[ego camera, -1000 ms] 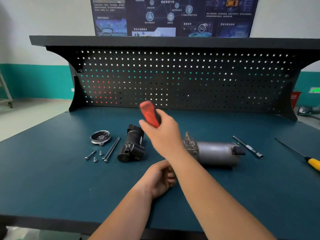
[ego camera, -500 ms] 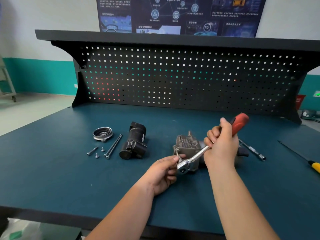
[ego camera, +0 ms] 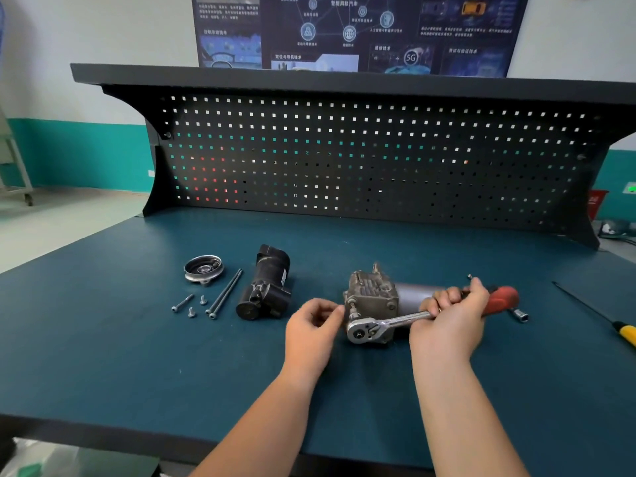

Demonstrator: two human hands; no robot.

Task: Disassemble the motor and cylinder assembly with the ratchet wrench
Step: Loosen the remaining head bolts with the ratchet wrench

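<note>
As the right hand [ego camera: 451, 325] grips the ratchet wrench [ego camera: 385, 321] by its handle for leverage, head against the motor assembly [ego camera: 373, 292] lying on the workbench [ego camera: 137, 356], the left hand [ego camera: 311, 327] curls beside it, probably steadying; grasp unclear.

Teal-topped bench [ego camera: 103, 356] backed by a black pegboard [ego camera: 378, 160]; dark blue poster [ego camera: 344, 29] above; yellow-handled tool [ego camera: 624, 332], perhaps a screwdriver, far right.

black pegboard [ego camera: 344, 160] before white-and-teal wall [ego camera: 79, 98]
</note>
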